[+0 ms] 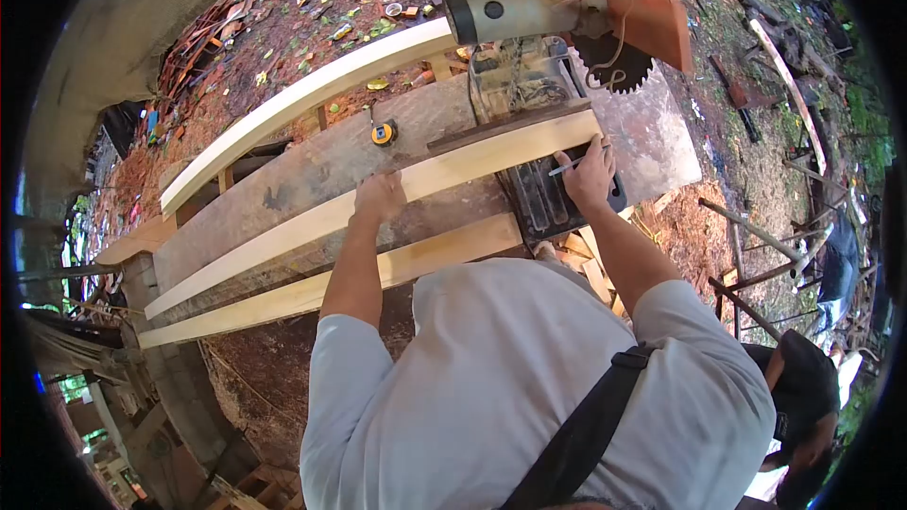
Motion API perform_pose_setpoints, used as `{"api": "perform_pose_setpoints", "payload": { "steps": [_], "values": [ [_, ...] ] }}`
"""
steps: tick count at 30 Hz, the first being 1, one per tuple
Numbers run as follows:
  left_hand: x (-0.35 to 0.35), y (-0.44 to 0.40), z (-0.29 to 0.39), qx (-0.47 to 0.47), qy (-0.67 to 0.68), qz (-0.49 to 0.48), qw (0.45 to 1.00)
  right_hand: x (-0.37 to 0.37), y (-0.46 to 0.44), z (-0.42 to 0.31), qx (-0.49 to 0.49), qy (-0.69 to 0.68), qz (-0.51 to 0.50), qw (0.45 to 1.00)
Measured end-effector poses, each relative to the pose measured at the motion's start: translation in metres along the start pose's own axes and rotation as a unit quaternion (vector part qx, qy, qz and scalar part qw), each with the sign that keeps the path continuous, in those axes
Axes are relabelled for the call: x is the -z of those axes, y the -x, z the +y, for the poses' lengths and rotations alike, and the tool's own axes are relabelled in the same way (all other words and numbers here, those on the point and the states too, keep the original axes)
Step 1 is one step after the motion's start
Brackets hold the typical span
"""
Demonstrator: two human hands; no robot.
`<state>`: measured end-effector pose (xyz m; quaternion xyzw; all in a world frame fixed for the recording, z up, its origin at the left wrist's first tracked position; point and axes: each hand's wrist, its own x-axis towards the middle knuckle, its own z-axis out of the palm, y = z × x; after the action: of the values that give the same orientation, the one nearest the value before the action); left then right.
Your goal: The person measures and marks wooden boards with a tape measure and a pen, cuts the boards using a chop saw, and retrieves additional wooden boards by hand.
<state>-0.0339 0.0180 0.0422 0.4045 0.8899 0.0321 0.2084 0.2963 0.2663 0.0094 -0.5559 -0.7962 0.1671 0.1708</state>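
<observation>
A long pale wooden board (472, 162) lies across the bench, its right end on the saw's dark metal base (540, 198). My left hand (380, 196) is closed over the board near its middle. At the board's right end, my right hand (591, 178) touches the wood with its fingertips and holds a slim whitish pen (564, 167). Against the board's far edge sits a dark wooden strip (510, 127). Beyond the base, the raised chop saw (557, 0) shows its toothed blade (614, 64) below an orange guard.
A yellow-and-black tape measure (383, 133) rests on the wide worn plank (321, 170). Other pale lumber (312, 90) runs along the far side, and another board (444, 247) along the near side. Scraps litter the ground. Another person (803, 387) is behind at lower right.
</observation>
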Motion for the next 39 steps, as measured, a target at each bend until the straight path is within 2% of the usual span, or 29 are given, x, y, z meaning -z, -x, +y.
{"api": "perform_pose_setpoints", "payload": {
  "steps": [4,6,10,13,16,19,21,25,27,29,31,32,33,34,35,37,38,39],
  "values": [
    [0.005,0.001,-0.006,-0.004,-0.014,-0.048,0.999,-0.007,0.001,0.003,0.01,0.016,-0.003,1.0],
    [-0.002,-0.002,-0.003,-0.001,-0.054,-0.016,0.998,-0.005,-0.001,0.002,0.007,0.016,-0.001,1.0],
    [-0.007,-0.004,-0.008,-0.033,-0.067,-0.025,0.997,-0.001,0.002,-0.001,0.011,0.0,0.003,1.0],
    [-0.005,-0.005,-0.008,-0.039,-0.053,-0.008,0.998,-0.001,0.0,-0.002,-0.007,0.016,-0.002,1.0],
    [-0.011,-0.011,-0.008,-0.007,-0.054,-0.054,0.997,0.004,0.0,-0.003,0.004,0.005,0.004,1.0],
    [-0.02,-0.01,-0.011,0.0,0.018,-0.026,0.999,0.008,0.001,-0.008,-0.012,0.003,-0.018,1.0],
    [-0.007,0.007,0.014,-0.111,-0.146,0.021,0.983,0.004,-0.001,-0.004,-0.009,0.008,-0.02,1.0],
    [-0.013,0.011,0.068,-0.144,-0.077,0.027,0.986,0.009,-0.008,0.001,0.006,0.012,0.003,1.0],
    [-0.03,0.005,0.078,-0.135,-0.061,0.107,0.983,0.028,-0.022,0.001,0.0,-0.053,-0.111,0.992],
    [-0.039,0.004,0.072,-0.153,-0.056,0.128,0.978,0.049,-0.038,0.006,-0.025,-0.067,-0.109,0.991],
    [-0.044,0.004,0.064,-0.167,-0.052,0.146,0.974,0.114,-0.053,-0.021,0.093,-0.016,-0.36,0.928],
    [-0.047,0.004,0.061,-0.177,-0.056,0.148,0.971,0.141,-0.056,-0.043,0.08,0.112,-0.411,0.901],
    [-0.048,0.002,0.06,-0.186,-0.061,0.151,0.969,0.178,-0.06,-0.053,0.224,0.036,-0.451,0.863],
    [-0.048,0.0,0.06,-0.186,-0.052,0.156,0.969,0.23,-0.057,-0.089,0.296,-0.104,-0.509,0.802],
    [-0.049,0.0,0.059,-0.188,-0.069,0.149,0.968,0.276,-0.055,-0.115,0.336,-0.131,-0.482,0.799],
    [-0.048,0.002,0.058,-0.192,-0.085,0.139,0.968,0.339,-0.067,-0.147,0.452,-0.3,-0.406,0.735],
    [-0.044,0.003,0.059,-0.187,-0.09,0.127,0.97,0.371,-0.1,-0.144,0.473,-0.247,-0.315,0.785],
    [-0.041,0.004,0.06,-0.184,-0.097,0.115,0.971,0.385,-0.125,-0.163,0.494,0.011,0.034,0.869]
  ]
}}
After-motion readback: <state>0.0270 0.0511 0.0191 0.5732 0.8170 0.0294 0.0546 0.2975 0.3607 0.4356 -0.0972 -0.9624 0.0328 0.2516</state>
